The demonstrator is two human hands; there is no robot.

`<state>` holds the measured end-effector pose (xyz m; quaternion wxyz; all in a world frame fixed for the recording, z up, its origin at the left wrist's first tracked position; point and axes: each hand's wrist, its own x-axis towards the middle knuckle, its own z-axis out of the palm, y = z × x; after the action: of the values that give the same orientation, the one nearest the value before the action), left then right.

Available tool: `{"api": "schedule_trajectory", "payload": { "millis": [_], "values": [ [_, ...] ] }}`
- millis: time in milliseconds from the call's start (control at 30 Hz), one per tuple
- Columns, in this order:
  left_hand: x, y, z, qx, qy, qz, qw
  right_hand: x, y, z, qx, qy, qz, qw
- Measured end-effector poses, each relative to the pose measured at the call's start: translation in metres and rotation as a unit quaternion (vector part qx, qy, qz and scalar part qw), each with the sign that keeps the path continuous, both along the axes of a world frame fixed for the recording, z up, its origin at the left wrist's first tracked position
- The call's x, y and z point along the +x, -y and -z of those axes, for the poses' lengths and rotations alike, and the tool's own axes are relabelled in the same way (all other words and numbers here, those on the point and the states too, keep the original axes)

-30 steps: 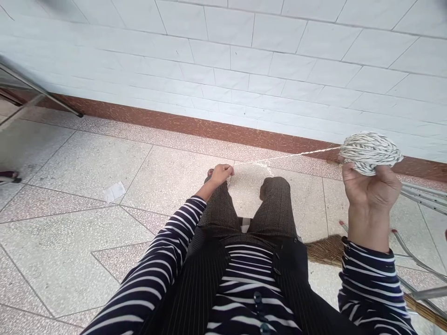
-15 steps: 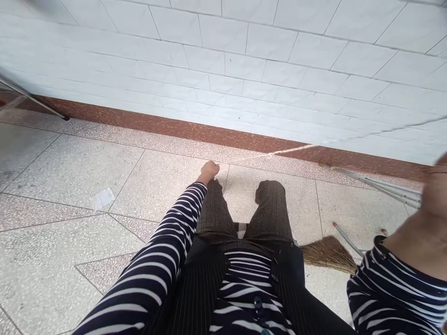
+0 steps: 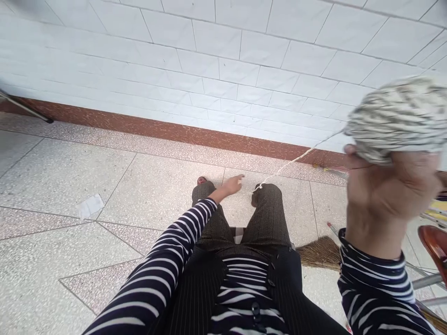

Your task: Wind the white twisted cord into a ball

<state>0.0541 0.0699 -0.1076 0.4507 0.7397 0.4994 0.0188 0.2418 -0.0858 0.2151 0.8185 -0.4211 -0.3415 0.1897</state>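
Observation:
My right hand (image 3: 391,188) is raised at the right, closed around a thick ball of off-white twine (image 3: 401,116), blurred by motion. From the ball a strand of twine (image 3: 296,159) slants down leftward to my knee on the right side, where its curled end shows. Between my knees is my left hand (image 3: 231,185), one finger stretched out and the others partly bent. A gap shows between that hand and the end of the strand. Striped sleeves cover both arms.
A straw broom (image 3: 319,252) lies on the floor by my right thigh. A piece of white paper (image 3: 90,206) is on the tiles at left. White wall tiles (image 3: 240,77) rise ahead. Metal legs and a reddish-brown seat (image 3: 433,242) stand at right.
My right hand has come in from the right edge, bringing the twine ball into view. My left hand has moved right and its fist has loosened; the strand now ends at my knee.

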Motion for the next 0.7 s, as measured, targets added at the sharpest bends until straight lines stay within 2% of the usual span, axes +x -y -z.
{"api": "schedule_trajectory", "payload": {
  "millis": [100, 167, 200, 267, 400, 467, 600, 700],
  "values": [
    [0.027, 0.035, -0.004, -0.054, 0.221, 0.06, 0.972, -0.02, -0.015, 0.006, -0.01, 0.022, -0.083, 0.996],
    [0.035, 0.051, -0.004, -0.1, 0.297, 0.081, 0.946, -0.023, -0.017, 0.01, -0.018, 0.015, -0.096, 0.995],
    [0.035, 0.056, -0.005, -0.116, 0.31, 0.084, 0.94, -0.022, -0.017, 0.011, -0.015, 0.015, -0.09, 0.996],
    [0.033, 0.059, -0.004, -0.116, 0.298, 0.06, 0.946, -0.018, -0.015, 0.011, -0.004, 0.017, -0.074, 0.997],
    [0.03, 0.045, -0.008, -0.021, 0.249, -0.035, 0.968, -0.017, -0.008, 0.007, 0.001, 0.009, -0.079, 0.997],
    [0.035, 0.041, -0.014, -0.018, 0.259, -0.022, 0.965, -0.023, -0.005, 0.004, -0.003, 0.007, -0.087, 0.996],
    [0.038, 0.056, -0.027, -0.139, 0.3, 0.038, 0.943, -0.026, -0.009, -0.002, 0.005, 0.021, -0.086, 0.996],
    [0.019, 0.078, -0.035, -0.21, 0.333, 0.03, 0.919, -0.009, -0.02, 0.002, 0.053, 0.05, -0.044, 0.996]
  ]
}}
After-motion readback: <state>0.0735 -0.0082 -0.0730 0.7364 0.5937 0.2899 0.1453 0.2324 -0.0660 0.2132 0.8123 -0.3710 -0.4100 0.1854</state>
